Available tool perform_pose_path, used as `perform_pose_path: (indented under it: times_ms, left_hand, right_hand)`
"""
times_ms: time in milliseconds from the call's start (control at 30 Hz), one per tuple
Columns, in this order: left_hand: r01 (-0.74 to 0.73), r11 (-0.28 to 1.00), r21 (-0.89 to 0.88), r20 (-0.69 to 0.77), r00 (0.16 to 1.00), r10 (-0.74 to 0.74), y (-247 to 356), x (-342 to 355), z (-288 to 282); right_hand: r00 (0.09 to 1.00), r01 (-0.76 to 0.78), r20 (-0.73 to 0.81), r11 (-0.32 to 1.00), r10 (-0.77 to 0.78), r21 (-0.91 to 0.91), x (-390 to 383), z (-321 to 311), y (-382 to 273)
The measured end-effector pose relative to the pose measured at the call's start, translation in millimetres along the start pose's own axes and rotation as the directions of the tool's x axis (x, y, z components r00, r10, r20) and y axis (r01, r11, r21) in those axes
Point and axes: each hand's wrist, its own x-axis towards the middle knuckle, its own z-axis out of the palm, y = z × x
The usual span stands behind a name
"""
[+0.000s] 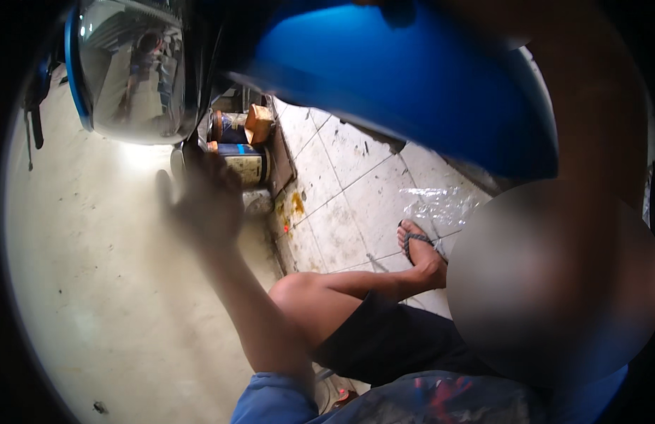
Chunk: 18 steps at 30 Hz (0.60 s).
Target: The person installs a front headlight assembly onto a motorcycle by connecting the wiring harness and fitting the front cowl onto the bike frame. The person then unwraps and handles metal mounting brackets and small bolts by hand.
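Note:
My left hand [204,198], blurred, is raised just below a clear headlight unit [133,67] with blue trim, its thumb held apart and fingers slightly bent; whether the fingertips touch the dark parts there is unclear. My right arm [589,120] reaches up along the right side to a glossy blue vehicle body panel [405,85]. My right hand [518,21] is in shadow at the top edge, and its fingers cannot be made out.
Dark cans [239,162] lie beside the pale tiled floor [320,219], below a pale smooth surface's edge [94,268]. A clear plastic sheet [440,205] is near my sandalled foot [419,251]. My bent knee [299,297] is below. A blurred round patch covers the lower right.

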Motion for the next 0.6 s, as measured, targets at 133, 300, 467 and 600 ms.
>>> perform_pose_path:
  times_ms: [133, 300, 467, 600]
  left_hand:
    - [-0.062, 0.976, 0.209, -0.308, 0.943, 0.126, -20, -3, 27]
    - [0.001, 0.996, 0.084, 0.068, 0.998, -0.006, -3, -5, -11]
    - [-0.005, 0.999, -0.033, -0.019, 1.000, 0.004, -12, -2, -23]
    - [0.027, 0.995, -0.098, 0.019, 1.000, -0.025, -14, -3, -30]
  right_hand:
    - [0.999, -0.009, -0.040, 1.000, 0.009, 0.003, -15, 20, 26]
    - [0.995, -0.016, -0.094, 1.000, 0.016, 0.003, -33, 44, 46]
    - [0.992, 0.009, -0.125, 0.999, -0.014, -0.038, -43, 60, 48]
    - [0.987, 0.046, -0.147, 0.994, -0.059, -0.094, -48, 66, 45]
